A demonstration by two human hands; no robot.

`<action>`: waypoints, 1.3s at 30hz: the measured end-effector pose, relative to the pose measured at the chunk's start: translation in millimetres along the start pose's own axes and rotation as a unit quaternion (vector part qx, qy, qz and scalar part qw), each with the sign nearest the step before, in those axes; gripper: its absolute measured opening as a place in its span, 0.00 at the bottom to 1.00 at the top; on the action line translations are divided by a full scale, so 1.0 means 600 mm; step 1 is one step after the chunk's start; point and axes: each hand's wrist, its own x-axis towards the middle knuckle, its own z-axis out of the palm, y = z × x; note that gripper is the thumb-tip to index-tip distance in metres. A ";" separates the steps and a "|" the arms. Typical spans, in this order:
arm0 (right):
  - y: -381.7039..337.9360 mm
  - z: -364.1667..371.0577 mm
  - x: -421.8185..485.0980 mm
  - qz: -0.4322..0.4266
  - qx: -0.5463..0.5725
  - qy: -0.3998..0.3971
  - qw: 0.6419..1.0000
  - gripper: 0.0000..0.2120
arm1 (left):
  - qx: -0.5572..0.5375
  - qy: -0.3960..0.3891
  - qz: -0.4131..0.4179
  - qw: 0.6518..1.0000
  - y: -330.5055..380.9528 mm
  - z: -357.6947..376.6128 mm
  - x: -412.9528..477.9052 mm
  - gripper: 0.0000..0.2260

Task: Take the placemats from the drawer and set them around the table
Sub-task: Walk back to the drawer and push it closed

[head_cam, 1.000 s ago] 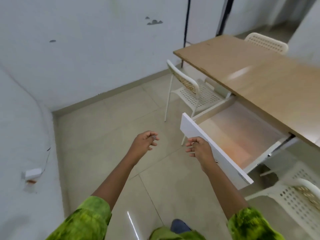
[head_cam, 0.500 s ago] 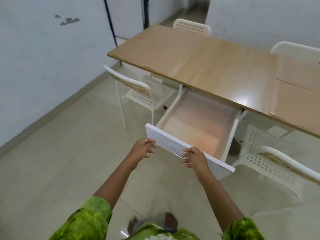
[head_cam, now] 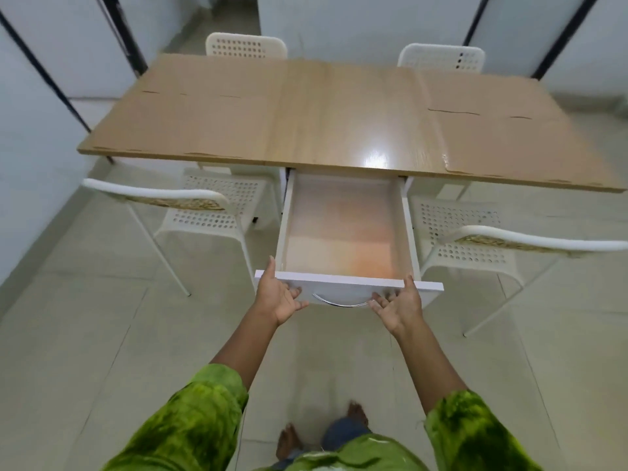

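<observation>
White drawer (head_cam: 343, 232) now squarely ahead, under desk (head_cam: 339, 117); left hand (head_cam: 277, 295) and right hand (head_cam: 399, 305) spread open, pressing drawer front, gripping nothing; closing apparently beginning.

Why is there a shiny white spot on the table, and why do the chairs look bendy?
In the head view, the spot is glare on the table, a light reflecting off its glossy top; the wide-angle lens bows the chair backs and walls near the edges; the picture looks slightly soft throughout.

View swung round to face the drawer (head_cam: 343, 229) head-on. Left hand (head_cam: 277, 297) and right hand (head_cam: 399, 305), loosely curled before, now spread open, palms up, against the drawer front either side of the handle (head_cam: 339, 300).
</observation>
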 end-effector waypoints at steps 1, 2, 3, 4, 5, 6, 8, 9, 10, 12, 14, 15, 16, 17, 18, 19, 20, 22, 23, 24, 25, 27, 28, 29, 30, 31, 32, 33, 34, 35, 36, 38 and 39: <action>-0.002 0.006 0.002 -0.005 0.018 -0.003 1.000 0.34 | -0.007 -0.007 -0.001 1.000 0.007 0.006 0.005 0.38; -0.004 0.011 0.004 -0.010 0.033 -0.004 0.999 0.36 | -0.012 -0.012 -0.002 1.000 0.014 0.011 0.011 0.39; -0.008 0.016 0.005 -0.012 0.044 -0.006 0.999 0.37 | -0.015 -0.013 -0.001 1.000 0.019 0.017 0.015 0.39; -0.013 0.022 0.008 -0.014 0.051 -0.008 0.999 0.37 | -0.018 -0.015 0.002 1.000 0.025 0.024 0.019 0.39; -0.019 0.029 0.012 -0.016 0.056 -0.010 0.998 0.37 | -0.020 -0.017 0.005 1.000 0.031 0.029 0.023 0.39; -0.025 0.037 0.017 -0.018 0.060 -0.011 0.998 0.38 | -0.020 -0.017 0.009 1.000 0.038 0.034 0.030 0.39; -0.037 0.051 0.033 -0.022 0.061 -0.009 0.998 0.38 | -0.019 -0.012 0.011 1.000 0.055 0.041 0.051 0.38; -0.046 0.061 0.044 -0.025 0.060 -0.009 0.998 0.38 | -0.015 -0.012 0.011 1.000 0.066 0.046 0.063 0.39; -0.055 0.070 0.057 -0.027 0.057 -0.008 0.998 0.39 | -0.011 -0.013 0.012 1.000 0.076 0.054 0.075 0.38; -0.074 0.094 0.083 -0.030 0.055 -0.008 0.998 0.39 | -0.002 -0.013 0.013 1.000 0.097 0.070 0.105 0.38; -0.092 0.114 0.111 -0.032 0.052 -0.009 0.998 0.38 | 0.004 -0.010 0.015 1.000 0.118 0.088 0.138 0.37; -0.102 0.124 0.128 -0.033 0.055 -0.011 0.998 0.37 | 0.005 -0.008 0.017 1.000 0.130 0.098 0.156 0.37; -0.112 0.135 0.143 -0.033 0.055 -0.015 0.998 0.37 | 0.001 -0.004 0.016 1.000 0.142 0.107 0.173 0.36; -0.123 0.148 0.154 -0.029 0.052 -0.020 0.998 0.36 | -0.003 0.000 0.014 1.000 0.153 0.117 0.189 0.36; -0.133 0.159 0.163 -0.028 0.050 -0.022 0.998 0.35 | -0.003 0.007 0.014 1.000 0.163 0.129 0.199 0.35; -0.145 0.169 0.174 -0.026 0.055 -0.022 0.998 0.35 | -0.001 0.016 0.014 1.000 0.173 0.142 0.212 0.34; -0.159 0.179 0.186 -0.025 0.057 -0.021 0.998 0.34 | -0.005 0.024 0.016 1.000 0.183 0.154 0.225 0.34; -0.194 0.201 0.214 -0.028 0.051 -0.024 0.998 0.35 | -0.012 0.028 0.024 0.999 0.203 0.185 0.256 0.34; -0.209 0.210 0.226 -0.023 0.044 -0.026 0.998 0.35 | -0.007 0.029 0.024 0.999 0.212 0.198 0.267 0.34; -0.222 0.220 0.242 -0.017 0.040 -0.027 0.999 0.35 | -0.003 0.034 0.022 0.999 0.221 0.212 0.281 0.34; -0.231 0.229 0.252 -0.015 0.037 -0.028 0.999 0.35 | -0.004 0.037 0.023 0.999 0.227 0.225 0.291 0.34; -0.248 0.250 0.272 -0.020 0.036 -0.032 0.999 0.35 | -0.003 0.043 0.033 0.999 0.243 0.245 0.314 0.33; -0.256 0.260 0.286 -0.018 0.035 -0.033 0.999 0.35 | -0.001 0.047 0.036 0.998 0.250 0.255 0.325 0.33; -0.265 0.270 0.293 -0.015 0.036 -0.034 0.999 0.34 | 0.000 0.049 0.037 0.998 0.257 0.265 0.331 0.33; -0.271 0.278 0.302 -0.015 0.036 -0.037 0.999 0.33 | 0.000 0.049 0.038 0.998 0.263 0.272 0.337 0.33; -0.279 0.287 0.311 -0.012 0.040 -0.036 0.998 0.32 | 0.001 0.050 0.040 0.998 0.271 0.279 0.347 0.33; -0.284 0.293 0.324 -0.009 0.046 -0.035 0.998 0.32 | 0.002 0.050 0.040 0.998 0.278 0.284 0.358 0.33; -0.289 0.299 0.329 -0.006 0.046 -0.030 0.998 0.32 | 0.000 0.049 0.036 0.998 0.283 0.288 0.365 0.34; -0.293 0.301 0.342 -0.003 0.052 -0.028 0.998 0.33 | -0.004 0.051 0.031 0.998 0.288 0.292 0.372 0.35; -0.296 0.304 0.346 0.002 0.056 -0.024 0.998 0.33 | -0.005 0.055 0.028 0.998 0.292 0.296 0.377 0.35; -0.297 0.304 0.354 0.007 0.062 -0.024 0.998 0.33 | -0.004 0.061 0.026 0.998 0.295 0.295 0.382 0.35; -0.296 0.302 0.359 0.010 0.065 -0.026 0.998 0.31 | -0.002 0.071 0.022 0.997 0.298 0.293 0.388 0.34; -0.296 0.302 0.357 0.012 0.062 -0.021 0.998 0.30 | 0.005 0.077 0.018 0.997 0.299 0.292 0.389 0.34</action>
